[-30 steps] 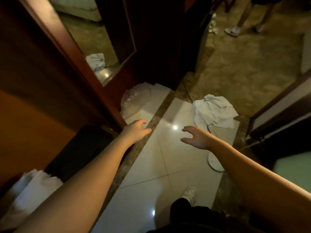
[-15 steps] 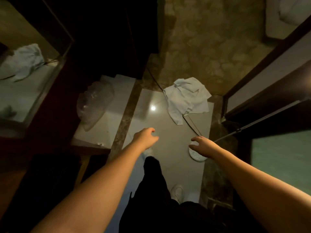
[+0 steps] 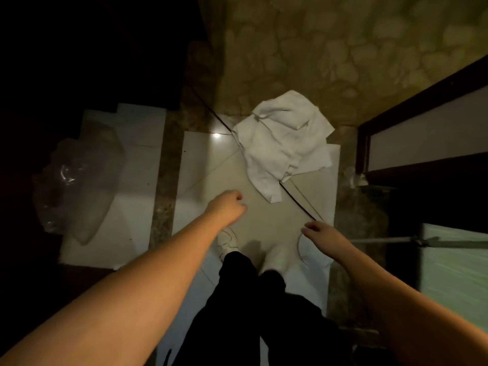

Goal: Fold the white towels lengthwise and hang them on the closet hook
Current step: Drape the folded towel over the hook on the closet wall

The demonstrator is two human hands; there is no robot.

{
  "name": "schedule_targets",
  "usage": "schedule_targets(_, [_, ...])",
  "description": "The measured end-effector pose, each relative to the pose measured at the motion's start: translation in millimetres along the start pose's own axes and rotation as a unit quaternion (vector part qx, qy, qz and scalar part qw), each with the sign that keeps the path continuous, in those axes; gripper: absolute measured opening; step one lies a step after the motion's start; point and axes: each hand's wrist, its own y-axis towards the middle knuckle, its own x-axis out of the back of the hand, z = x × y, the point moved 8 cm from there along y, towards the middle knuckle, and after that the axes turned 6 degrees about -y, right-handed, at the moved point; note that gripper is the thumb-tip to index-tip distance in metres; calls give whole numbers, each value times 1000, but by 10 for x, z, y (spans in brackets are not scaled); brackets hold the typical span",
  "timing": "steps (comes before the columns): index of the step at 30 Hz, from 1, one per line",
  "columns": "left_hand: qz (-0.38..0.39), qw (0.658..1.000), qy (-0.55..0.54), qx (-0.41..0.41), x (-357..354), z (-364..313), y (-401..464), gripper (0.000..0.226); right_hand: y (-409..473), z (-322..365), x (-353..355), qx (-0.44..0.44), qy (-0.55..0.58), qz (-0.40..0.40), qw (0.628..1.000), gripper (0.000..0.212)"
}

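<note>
towel: a crumpled white towel (image 3: pixel 284 143) is lying on the pale floor tiles (image 3: pixel 264 215), its far edge reaching onto the mottled brown flooring (image 3: pixel 343 48); its folds are hiding how many layers there are.
cord: a thin dark cord (image 3: pixel 298 200) is running diagonally across the tiles and passing under the towel, so its middle stretch is hidden.
left hand: the left hand (image 3: pixel 227 206) is hovering over the tiles short of the towel, fingers loosely curled downward and holding nothing.
right hand: the right hand (image 3: pixel 320 232) is hovering near the cord's lower end, fingers loosely bent and gripping nothing; whether a fingertip is touching the cord is hard to tell.
feet: two pale shoes (image 3: pixel 276 256) are showing below the hands, partly covered by dark trousers (image 3: pixel 243 299).
left side: a clear plastic bag (image 3: pixel 76 186) is lying on a pale slab; the area beyond is too dark to make out.
right side: a dark-framed panel (image 3: pixel 422 143) is being cut off by the frame edge.
</note>
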Motion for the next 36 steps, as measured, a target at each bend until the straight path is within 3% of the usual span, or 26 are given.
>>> schedule_targets(7, [55, 998, -14, 37, -640, 250, 1457, 47, 1640, 38, -356, -11, 62, 49, 997, 42])
schedule_targets(13, [69, 989, -86, 100, -1343, 620, 2564, 33, 3003, -98, -774, -18, 82, 73, 994, 41])
schedule_targets(17, [49, 971, -183, 148, -1721, 826, 3188, 35, 3656, -144, -1078, -26, 135, 83, 987, 49])
schedule_targets(20, [42, 933, -304, 188, -1988, 939, 3492, 34, 3966, -109, -1257, -24, 201, 86, 975, 56])
schedule_targets(24, [85, 853, -476, 196, -2260, 827, 3738, 34, 4164, -39, -1379, -36, 288, 85, 953, 19])
schedule_targets(26, [98, 836, -505, 191, -2275, 744, 3774, 28, 4171, 7, -1398, -44, 310, 91, 945, 18])
schedule_targets(31, [104, 867, -469, 133, -2012, 497, 3504, 34, 3795, 169, -1107, -20, 301, 24, 953, 14])
schedule_targets(33, [119, 880, -446, 113, -1910, 374, 3265, 27, 3504, 297, -973, -1, 320, 19, 947, 16])
schedule_targets(36, [117, 864, -478, 110, -1699, 220, 2868, 14, 3018, 505, -790, 11, 384, 56, 922, 14])
